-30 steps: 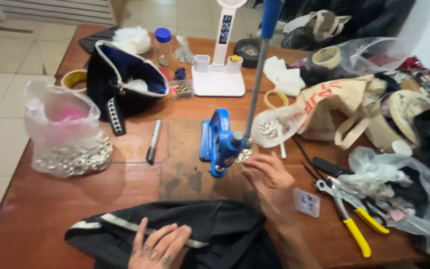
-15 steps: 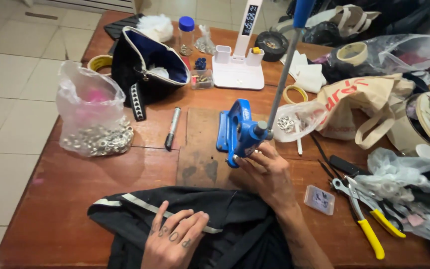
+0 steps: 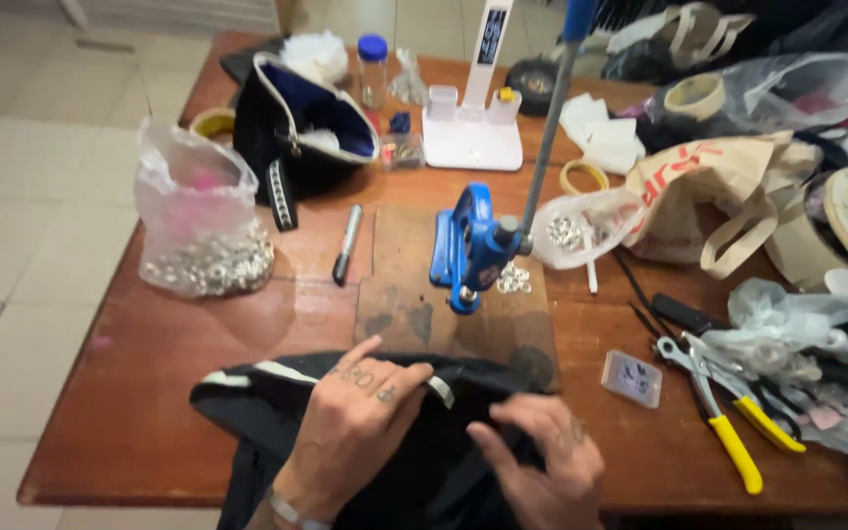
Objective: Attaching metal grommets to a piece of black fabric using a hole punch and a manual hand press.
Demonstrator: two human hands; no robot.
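Left hand: the left hand [image 3: 355, 417] lies flat on the black fabric garment with a pale stripe [image 3: 277, 388], fingers spread and only slightly curled, pressing the cloth to the table rather than gripping it.

Right hand: the right hand [image 3: 542, 456] is bent over the same cloth just beside the left, fingertips drawn together as if pinching a fold; I cannot tell whether anything small is caught between them.

Garment: spread along the near edge of the brown wooden table [image 3: 149, 412], under both palms, part of it hanging over the edge.

Beyond the fingertips: a blue metal hand press with a long lever [image 3: 473, 245] stands on a dark worn wooden board [image 3: 399, 285]; no cloth lies under its head.

Near the press: a little heap of silver metal rings [image 3: 514, 280] sits just beside its base, well ahead of the right fingers.

Off to the left of the fingers: a clear plastic bag of silver fasteners [image 3: 203, 250] and a black marker pen [image 3: 345, 243].

Off to the right: yellow-handled pliers [image 3: 723, 422].

Progress, as I judge it: the cloth is being arranged by hand; pressing any fitting into this spot is not yet done.
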